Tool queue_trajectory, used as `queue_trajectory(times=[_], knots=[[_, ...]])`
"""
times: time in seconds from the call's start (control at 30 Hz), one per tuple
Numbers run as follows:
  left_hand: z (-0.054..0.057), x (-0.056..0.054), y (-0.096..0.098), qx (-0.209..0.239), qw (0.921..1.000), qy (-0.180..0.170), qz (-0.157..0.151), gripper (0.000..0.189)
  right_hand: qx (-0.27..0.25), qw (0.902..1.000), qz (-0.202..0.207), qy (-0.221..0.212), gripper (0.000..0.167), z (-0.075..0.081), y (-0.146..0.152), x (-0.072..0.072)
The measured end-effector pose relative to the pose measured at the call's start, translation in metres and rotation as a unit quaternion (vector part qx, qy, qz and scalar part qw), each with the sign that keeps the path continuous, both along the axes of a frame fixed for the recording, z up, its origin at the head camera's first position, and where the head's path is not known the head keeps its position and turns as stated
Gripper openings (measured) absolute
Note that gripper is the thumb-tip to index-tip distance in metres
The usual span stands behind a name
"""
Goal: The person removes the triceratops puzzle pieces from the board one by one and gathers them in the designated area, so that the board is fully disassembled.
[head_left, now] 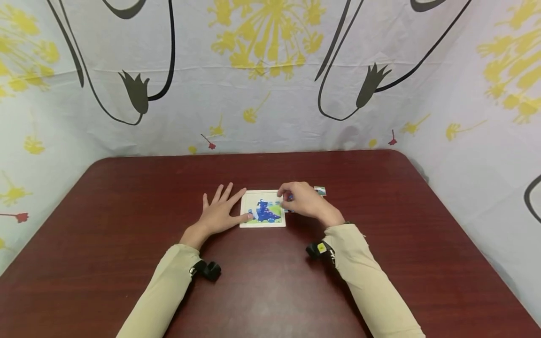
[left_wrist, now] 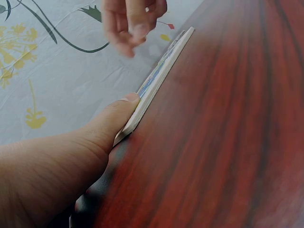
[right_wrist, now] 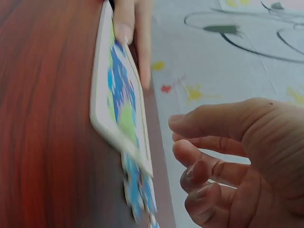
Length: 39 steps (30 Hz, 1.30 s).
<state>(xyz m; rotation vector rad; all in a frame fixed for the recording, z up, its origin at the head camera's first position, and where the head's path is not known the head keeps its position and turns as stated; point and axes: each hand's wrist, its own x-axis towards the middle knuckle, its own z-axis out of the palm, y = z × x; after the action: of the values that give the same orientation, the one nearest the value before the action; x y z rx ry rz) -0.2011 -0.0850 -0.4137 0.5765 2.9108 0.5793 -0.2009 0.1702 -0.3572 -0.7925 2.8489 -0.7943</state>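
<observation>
A jigsaw puzzle (head_left: pixel 266 213) with a blue picture lies in a white-rimmed tray (head_left: pixel 263 225) on the table. At the tray's left side, my left hand (head_left: pixel 217 213) has its fingers spread on the table, and its thumb (left_wrist: pixel 124 107) presses on the tray's edge. My right hand (head_left: pixel 302 199) hovers above the tray's right edge. Its fingers (right_wrist: pixel 197 173) are loosely bent, with a gap between thumb and index finger in the head view; no piece shows between them in the right wrist view. Loose blue puzzle pieces (right_wrist: pixel 133 187) lie beside the tray, partly hidden under the right hand in the head view.
Another loose piece (head_left: pixel 320 190), white and green, lies on the table just beyond the right hand. The dark red-brown wooden table (head_left: pixel 262 291) extends around the tray. A patterned cloth (head_left: pixel 270 117) hangs behind the table's far edge and at both sides.
</observation>
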Motion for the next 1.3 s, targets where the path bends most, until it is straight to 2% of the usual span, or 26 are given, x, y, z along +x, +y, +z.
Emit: queue_trajectory(times=[0.17,0.33,0.63,0.87,1.07,1.2,1.3], knots=[[0.000,0.001,0.000,0.006,0.9999,0.006,-0.005,0.084,0.044,0.9985,0.006,-0.032,0.033,-0.009,-0.026,0.000],[-0.006,0.005,-0.003,0.006,0.9999,-0.003,-0.008,0.083,0.075,0.9959,-0.003,-0.051,0.032,-0.020,-0.039,0.004],[-0.008,0.003,-0.002,0.009,0.9999,-0.004,-0.005,0.083,0.035,0.9982,-0.012,-0.046,0.032,-0.023,-0.040,0.003],[-0.005,0.003,-0.001,0.007,1.0000,-0.003,-0.004,0.083,0.024,0.9997,-0.010,-0.002,0.025,-0.020,-0.040,0.003],[-0.001,0.002,-0.002,0.014,0.9999,0.003,-0.002,0.083,-0.006,0.9996,-0.023,0.017,0.026,-0.005,-0.020,0.001],[0.000,0.002,-0.002,0.013,0.9999,0.000,-0.005,0.084,-0.027,0.9985,-0.040,0.026,0.029,0.002,0.009,-0.001],[0.000,0.002,-0.002,0.015,0.9999,0.003,-0.007,0.084,-0.035,0.9975,-0.059,0.014,0.029,0.004,0.033,0.002]])
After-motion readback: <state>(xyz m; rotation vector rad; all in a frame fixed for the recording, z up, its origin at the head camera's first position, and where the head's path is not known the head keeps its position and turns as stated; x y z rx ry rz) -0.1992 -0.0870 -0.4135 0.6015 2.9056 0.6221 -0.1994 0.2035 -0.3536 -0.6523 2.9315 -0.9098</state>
